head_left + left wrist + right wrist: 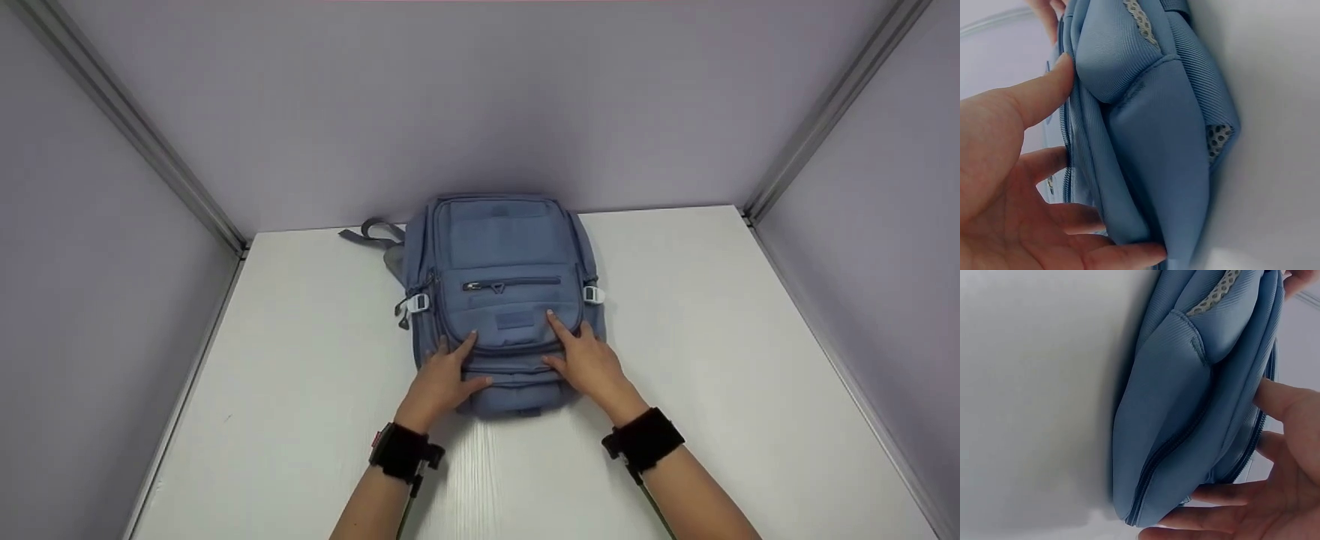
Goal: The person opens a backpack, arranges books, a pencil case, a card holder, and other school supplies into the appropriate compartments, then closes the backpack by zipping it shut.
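A blue backpack lies front side up on the white table, its base toward me. My left hand rests on its lower left part with fingers spread. On the lower right, my right hand touches the front panel, fingers likewise apart. In the left wrist view, the left thumb touches the bag's edge beside a zipper. The right wrist view shows the right fingers against the side of the backpack. A short front zipper and white side buckles are visible.
The white table extends around the bag. Grey panels stand behind it and at both sides. A dark strap trails from the bag's upper left. Black bands circle both wrists.
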`<state>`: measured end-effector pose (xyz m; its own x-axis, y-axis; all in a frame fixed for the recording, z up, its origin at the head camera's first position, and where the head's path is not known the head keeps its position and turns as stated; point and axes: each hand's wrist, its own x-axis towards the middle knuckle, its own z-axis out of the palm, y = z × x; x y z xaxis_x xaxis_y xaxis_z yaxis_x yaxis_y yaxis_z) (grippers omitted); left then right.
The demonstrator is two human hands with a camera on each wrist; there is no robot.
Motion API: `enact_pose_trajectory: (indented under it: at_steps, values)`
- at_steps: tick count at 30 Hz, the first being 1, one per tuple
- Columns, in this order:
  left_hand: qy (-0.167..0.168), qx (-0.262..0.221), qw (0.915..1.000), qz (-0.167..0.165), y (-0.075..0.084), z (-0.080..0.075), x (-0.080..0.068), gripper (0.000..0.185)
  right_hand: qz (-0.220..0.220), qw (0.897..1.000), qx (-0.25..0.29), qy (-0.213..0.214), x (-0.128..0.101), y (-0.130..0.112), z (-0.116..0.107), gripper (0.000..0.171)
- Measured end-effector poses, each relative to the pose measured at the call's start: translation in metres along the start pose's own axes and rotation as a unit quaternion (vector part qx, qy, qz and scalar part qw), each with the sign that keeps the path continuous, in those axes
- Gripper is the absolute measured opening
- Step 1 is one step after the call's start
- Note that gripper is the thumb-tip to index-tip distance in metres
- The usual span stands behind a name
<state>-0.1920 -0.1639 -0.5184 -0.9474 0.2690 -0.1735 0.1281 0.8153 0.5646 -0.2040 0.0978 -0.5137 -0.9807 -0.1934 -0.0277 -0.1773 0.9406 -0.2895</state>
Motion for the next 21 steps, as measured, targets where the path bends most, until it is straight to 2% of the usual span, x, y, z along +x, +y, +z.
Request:
enact_pose_trajectory:
  at_steps: [9, 17, 21]
  values:
    - [-0.001, 0.001, 1.0000, 0.004, -0.002, -0.004, 0.016, 0.087, -0.006, 0.999, 0.015, -0.030, 0.015, 0.008, -0.008, 0.078]
    - [0.001, 0.000, 1.0000, 0.000, -0.003, -0.003, 0.015, 0.086, -0.010, 0.999, 0.025, -0.024, 0.015, 0.012, -0.006, 0.075]
    - [0.010, 0.006, 0.9999, 0.001, -0.004, -0.004, 0.013, 0.085, -0.012, 0.998, 0.038, -0.039, 0.014, 0.016, -0.007, 0.073]
